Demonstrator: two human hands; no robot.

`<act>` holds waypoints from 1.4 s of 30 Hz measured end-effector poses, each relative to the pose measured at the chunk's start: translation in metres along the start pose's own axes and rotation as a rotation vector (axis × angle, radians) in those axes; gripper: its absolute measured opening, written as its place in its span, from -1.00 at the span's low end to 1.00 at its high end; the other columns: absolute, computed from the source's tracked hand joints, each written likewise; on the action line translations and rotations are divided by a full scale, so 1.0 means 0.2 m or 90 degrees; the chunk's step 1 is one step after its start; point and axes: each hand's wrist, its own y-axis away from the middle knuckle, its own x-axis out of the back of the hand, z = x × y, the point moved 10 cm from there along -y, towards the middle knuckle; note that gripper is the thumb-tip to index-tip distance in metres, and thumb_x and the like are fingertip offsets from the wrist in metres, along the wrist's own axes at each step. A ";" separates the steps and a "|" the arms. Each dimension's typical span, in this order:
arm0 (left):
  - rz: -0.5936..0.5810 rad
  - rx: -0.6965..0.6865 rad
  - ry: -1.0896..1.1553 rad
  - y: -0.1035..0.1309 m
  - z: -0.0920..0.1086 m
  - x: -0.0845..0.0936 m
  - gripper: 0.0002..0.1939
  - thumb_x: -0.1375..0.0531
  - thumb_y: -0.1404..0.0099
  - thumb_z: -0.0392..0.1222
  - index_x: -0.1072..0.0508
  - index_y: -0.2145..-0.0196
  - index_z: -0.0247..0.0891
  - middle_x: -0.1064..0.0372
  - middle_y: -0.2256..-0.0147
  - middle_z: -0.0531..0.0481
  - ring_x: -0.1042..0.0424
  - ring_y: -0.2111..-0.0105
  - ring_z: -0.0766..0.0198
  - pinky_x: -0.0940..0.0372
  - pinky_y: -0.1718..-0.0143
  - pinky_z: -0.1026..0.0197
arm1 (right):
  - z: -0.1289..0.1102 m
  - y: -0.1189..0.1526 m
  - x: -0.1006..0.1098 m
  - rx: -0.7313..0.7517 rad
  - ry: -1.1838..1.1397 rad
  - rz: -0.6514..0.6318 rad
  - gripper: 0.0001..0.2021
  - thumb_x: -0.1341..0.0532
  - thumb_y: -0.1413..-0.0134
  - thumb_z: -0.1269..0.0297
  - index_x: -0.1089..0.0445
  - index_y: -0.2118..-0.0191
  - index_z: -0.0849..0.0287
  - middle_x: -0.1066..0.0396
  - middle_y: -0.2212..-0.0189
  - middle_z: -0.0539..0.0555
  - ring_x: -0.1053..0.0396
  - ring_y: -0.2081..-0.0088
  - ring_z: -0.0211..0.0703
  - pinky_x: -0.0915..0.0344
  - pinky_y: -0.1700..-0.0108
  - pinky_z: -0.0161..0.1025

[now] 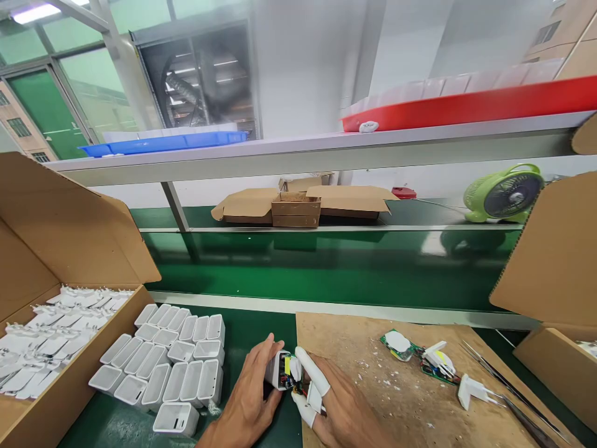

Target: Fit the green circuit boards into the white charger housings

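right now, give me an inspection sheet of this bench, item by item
surface: brown work board on a green mat, dotted with white flecks.
job's things: white charger shell with a circuit board partly inside it.
clutter: rows of empty white shells; loose boards with white parts; a white plug piece; tweezers; open carton of white parts.
grippers: left hand grips the shell; right hand, white finger cots on, presses the board.
cables: short coloured wires at the board; otherwise nothing seen.
surroundings: green conveyor, green fan, red tray and blue tray on the shelf.
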 end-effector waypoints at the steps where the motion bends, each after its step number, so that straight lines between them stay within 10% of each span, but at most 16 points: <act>1: -0.001 0.000 -0.003 0.00 0.01 0.00 -0.07 -0.12 -0.44 -0.41 0.25 -0.57 0.01 -0.27 -0.40 -0.22 -0.28 -0.40 -0.02 -0.32 -0.38 -0.23 | 0.00 0.00 0.00 0.000 -0.001 -0.001 -0.19 -0.05 -0.11 0.59 0.01 -0.51 0.27 -0.48 -0.19 0.34 -0.50 -0.17 0.09 -0.53 -0.20 -0.02; 42: 0.011 0.007 0.006 0.00 0.04 0.03 -0.14 -0.13 -0.54 -0.28 0.28 -0.56 0.05 -0.38 -0.34 -0.18 -0.35 -0.35 0.02 -0.35 -0.34 -0.18 | -0.01 -0.03 0.00 -0.007 -0.037 -0.038 -0.16 -0.09 -0.20 0.56 0.14 -0.57 0.23 -0.50 -0.17 0.32 -0.51 -0.14 0.15 -0.54 -0.17 0.04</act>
